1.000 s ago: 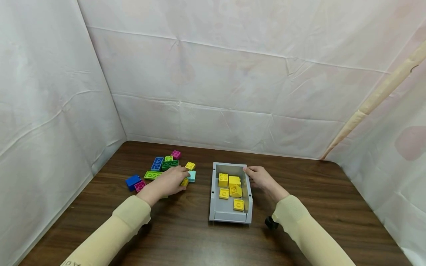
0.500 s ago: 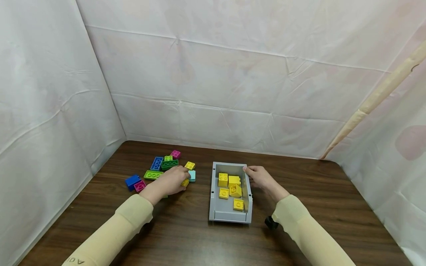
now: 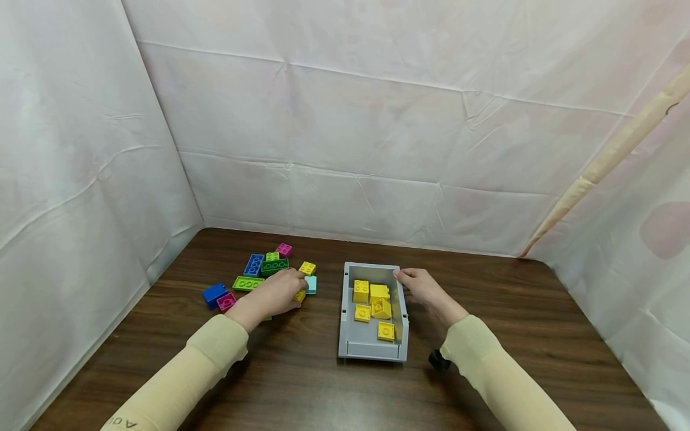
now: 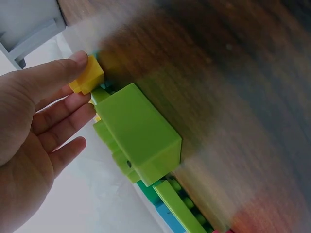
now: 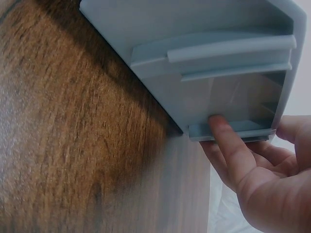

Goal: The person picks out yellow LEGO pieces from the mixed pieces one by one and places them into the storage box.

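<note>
In the head view my left hand (image 3: 277,293) is over the bricks left of centre, with a yellow brick (image 3: 299,295) at its fingertips. The left wrist view shows that yellow brick (image 4: 91,75) pinched between thumb and fingers, beside a large lime-green brick (image 4: 138,133). My right hand (image 3: 426,291) grips the far right corner of a grey bin (image 3: 343,323). From the right wrist, one finger of the right hand (image 5: 262,179) presses on the outer wall of the bin (image 5: 160,102). Inside the bin lie several yellow bricks (image 3: 361,291).
Around my left hand lie a pale blue brick (image 3: 311,285), another yellow brick (image 3: 308,268), a dark green brick (image 3: 275,267), two blue bricks (image 3: 215,296), two pink bricks (image 3: 284,250) and lime-green pieces (image 3: 248,284). White sheets (image 3: 345,120) rise behind the wooden table (image 3: 302,383).
Hardly anything differs. My left forearm has shifted slightly to the right over the last second, while the left hand stays at the yellow brick. The right hand and bin have not moved.
</note>
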